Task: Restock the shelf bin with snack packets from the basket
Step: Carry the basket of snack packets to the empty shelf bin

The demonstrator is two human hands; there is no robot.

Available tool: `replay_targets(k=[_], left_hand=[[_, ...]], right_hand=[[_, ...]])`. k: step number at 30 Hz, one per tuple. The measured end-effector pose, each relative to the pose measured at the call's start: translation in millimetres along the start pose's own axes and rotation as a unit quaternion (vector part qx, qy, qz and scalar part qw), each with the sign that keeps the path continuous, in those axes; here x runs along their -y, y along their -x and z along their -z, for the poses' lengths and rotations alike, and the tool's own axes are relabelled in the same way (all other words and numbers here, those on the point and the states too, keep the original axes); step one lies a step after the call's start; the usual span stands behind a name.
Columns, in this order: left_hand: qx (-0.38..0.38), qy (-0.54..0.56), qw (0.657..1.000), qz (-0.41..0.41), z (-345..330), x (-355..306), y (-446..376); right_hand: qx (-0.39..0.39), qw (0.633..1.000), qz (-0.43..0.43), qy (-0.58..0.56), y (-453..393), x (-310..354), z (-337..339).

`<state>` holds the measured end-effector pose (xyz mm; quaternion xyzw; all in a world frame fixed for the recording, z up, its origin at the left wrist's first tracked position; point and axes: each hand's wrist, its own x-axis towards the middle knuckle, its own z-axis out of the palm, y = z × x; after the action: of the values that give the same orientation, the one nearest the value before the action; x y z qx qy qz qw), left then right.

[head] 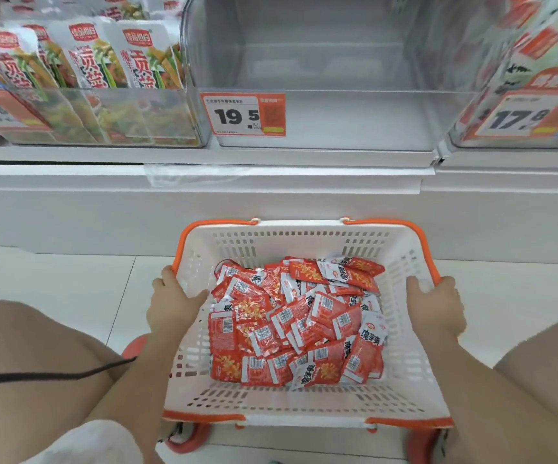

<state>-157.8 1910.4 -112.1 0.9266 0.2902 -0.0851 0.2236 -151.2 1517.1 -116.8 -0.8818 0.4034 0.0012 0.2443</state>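
A white basket with orange handles sits low in front of me, between my knees. It holds several small red snack packets in a loose pile. My left hand grips the basket's left rim, thumb inside the wall. My right hand grips the right rim the same way. Above, on the shelf, a clear plastic shelf bin stands with nothing inside it. An orange price tag reading 19.5 is on its front left.
A clear bin of white and green snack bags stands to the left of the shelf bin. Another stocked bin with a 17.8 tag stands to the right. The white shelf edge runs below them. The floor is white tile.
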Motion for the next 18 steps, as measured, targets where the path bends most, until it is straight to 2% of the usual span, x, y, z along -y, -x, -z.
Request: replay_targets(k=[3,5,7,9,10,11,12,14,16,18], left_hand=[[-0.073,-0.079,0.992,-0.072,-13.0,-9.3,2.2],[-0.101,-0.166,0.963,-0.185,-25.0,-13.2,11.2],[-0.047,-0.217,0.933,-0.284,-41.2,-24.6,23.7],[0.066,-0.184,0.929,-0.314,-62.5,-42.1,36.5],[0.123,-0.154,0.931,-0.308,-73.0,-51.0,42.5],[0.170,-0.121,0.933,-0.292,-81.9,-59.2,49.1],[0.206,-0.090,0.937,-0.269,-90.8,-64.4,54.6],[0.252,-0.049,0.943,-0.211,-104.5,-68.1,61.8],[0.259,-0.052,0.947,-0.182,-116.0,-66.1,63.3],[0.254,-0.072,0.948,-0.179,-123.9,-64.9,61.6]], right_hand=[[-0.029,0.992,0.098,0.069,7.1,-4.3,-11.1],[-0.043,0.969,0.218,0.113,16.9,-9.3,-20.0],[-0.014,0.918,0.360,0.164,31.2,-8.2,-30.7],[0.119,0.849,0.468,0.211,46.9,-2.0,-45.2],[0.187,0.819,0.490,0.231,53.2,1.0,-53.9],[0.232,0.805,0.489,0.245,57.3,3.0,-64.0],[0.262,0.809,0.463,0.249,60.8,4.3,-73.4],[0.293,0.851,0.370,0.229,65.3,5.4,-86.7],[0.311,0.871,0.310,0.219,65.1,3.6,-94.4],[0.323,0.865,0.307,0.230,63.9,1.7,-97.9]])
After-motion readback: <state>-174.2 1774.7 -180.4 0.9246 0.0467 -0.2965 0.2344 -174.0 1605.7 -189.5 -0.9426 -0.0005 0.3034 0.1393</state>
